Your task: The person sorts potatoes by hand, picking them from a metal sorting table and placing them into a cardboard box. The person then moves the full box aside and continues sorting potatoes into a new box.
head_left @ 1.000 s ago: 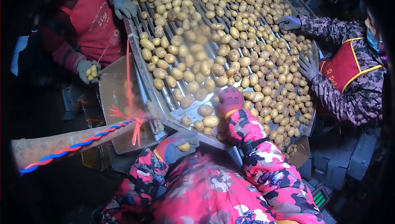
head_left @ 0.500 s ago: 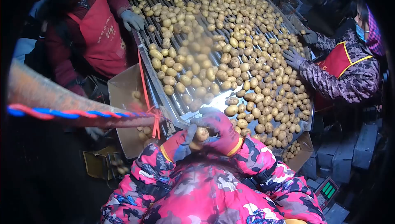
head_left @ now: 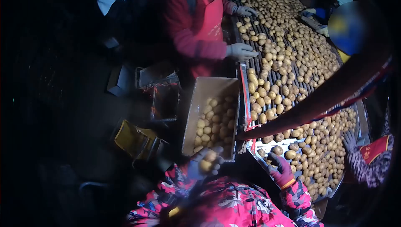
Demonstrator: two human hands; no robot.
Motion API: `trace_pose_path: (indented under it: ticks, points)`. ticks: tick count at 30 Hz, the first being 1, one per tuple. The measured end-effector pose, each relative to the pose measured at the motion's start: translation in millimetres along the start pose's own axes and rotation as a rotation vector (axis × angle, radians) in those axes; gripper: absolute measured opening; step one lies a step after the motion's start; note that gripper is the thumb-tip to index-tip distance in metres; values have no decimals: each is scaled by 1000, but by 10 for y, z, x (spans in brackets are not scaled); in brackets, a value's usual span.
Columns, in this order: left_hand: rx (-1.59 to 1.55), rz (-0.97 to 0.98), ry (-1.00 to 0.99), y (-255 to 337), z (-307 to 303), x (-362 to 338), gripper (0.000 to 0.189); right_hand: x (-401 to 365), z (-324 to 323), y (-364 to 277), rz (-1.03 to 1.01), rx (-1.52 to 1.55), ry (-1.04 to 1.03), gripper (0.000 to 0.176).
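Observation:
My left hand (head_left: 201,164), in a grey glove, holds potatoes (head_left: 206,165) in its curled fingers beside the near edge of a cardboard box (head_left: 190,122). Potatoes lie inside that box. My right hand (head_left: 282,169), in a grey and red glove, is at the near left edge of the sorting table (head_left: 267,145), close to several potatoes (head_left: 290,155). Its fingers are apart, with nothing seen in them.
A dark pole (head_left: 309,106) slants across the potato-covered rollers. A co-worker in a red apron (head_left: 211,22) stands at the left side, another person's gloved hand (head_left: 350,141) rests at the right. A yellow container (head_left: 129,137) and crates stand left.
The view has swung left. My hands, together around a potato before, have parted: the left is by the box with potatoes, the right at the table. The red-aproned co-worker's arm now reaches over the rollers.

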State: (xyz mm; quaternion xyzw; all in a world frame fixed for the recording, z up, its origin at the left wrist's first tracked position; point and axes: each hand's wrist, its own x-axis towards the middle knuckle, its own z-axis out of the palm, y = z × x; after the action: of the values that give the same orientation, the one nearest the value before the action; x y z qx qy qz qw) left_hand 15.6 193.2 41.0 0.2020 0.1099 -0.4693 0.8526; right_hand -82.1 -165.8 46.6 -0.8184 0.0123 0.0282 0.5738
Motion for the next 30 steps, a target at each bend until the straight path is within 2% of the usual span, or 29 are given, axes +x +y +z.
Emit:
trace_pose_path:
  ticks: [1, 2, 5, 7, 9, 10, 12, 13, 14, 15, 16, 17, 19, 20, 21, 22, 23, 24, 25, 26, 27, 29, 30]
  points:
    - [-35, 22, 110, -30, -48, 26, 48, -49, -68, 33, 104, 9, -4, 59]
    - [-116, 126, 204, -113, -46, 16, 36, -93, -44, -2, 150, 31, 5, 57]
    - [-401, 170, 414, 52, -687, -183, 32, -260, 106, 132, 202, 14, -26, 52]
    - [-245, 435, 211, 682, -712, -138, 27, -254, 60, 117, 206, -27, -51, 50]
    - [-621, 489, 355, 1694, -468, 17, 47, -168, 43, -67, 201, -104, -71, 49]
    - [-368, 604, 215, 2230, -736, 78, 57, -123, 18, -128, 191, -138, -99, 48]
    - [-390, 833, 256, 2535, -655, 141, 71, -339, 12, 30, 247, -79, -12, 49]
    - [-452, 793, 332, 2566, -475, 134, 62, -376, -9, 70, 280, -26, 38, 49]
    - [-386, 753, 372, 2459, -360, 180, 61, -342, -18, -260, 380, 102, 66, 51]
    - [-252, 656, 369, 2212, -295, 256, 59, -389, -105, -172, 498, -42, 43, 53]
    - [-112, 530, 348, 1909, -227, 373, 58, -504, -194, 48, 424, -222, 12, 56]
    - [35, 366, 287, 1595, -159, 513, 57, -571, -222, -57, 406, -276, 47, 58]
    - [366, -4, 143, 840, 50, 669, 54, -956, -201, 55, 513, 5, 165, 61]
    - [638, -198, 27, 519, 213, 790, 53, -1162, -186, 50, 542, 156, 213, 63]
    - [1175, -283, -196, 199, 341, 855, 52, -1185, -243, -18, 611, 25, 252, 68]
    - [1814, -207, -494, -18, 481, 906, 51, -1319, -213, -76, 622, 57, 313, 70]
    - [2017, -209, -635, -209, 593, 1001, 50, -1385, -223, -72, 613, 86, 359, 71]
    - [1358, -411, -406, -350, 435, 1056, 53, -1579, -202, 268, 566, -52, 317, 64]
    - [685, -543, -177, -489, 404, 1096, 57, -1629, -203, 495, 561, -48, 327, 62]
    - [825, -499, -228, -515, 677, 1308, 57, -1616, -214, 686, 563, -31, 352, 59]
    - [1060, -408, -180, -615, 754, 1502, 56, -1727, -233, 795, 570, -26, 392, 56]
    - [1287, -71, -150, -896, 1043, 1785, 53, -1818, -257, 726, 578, -76, 406, 49]
    - [1291, 49, -96, -1027, 1001, 1994, 52, -1903, -243, 741, 575, -100, 430, 48]
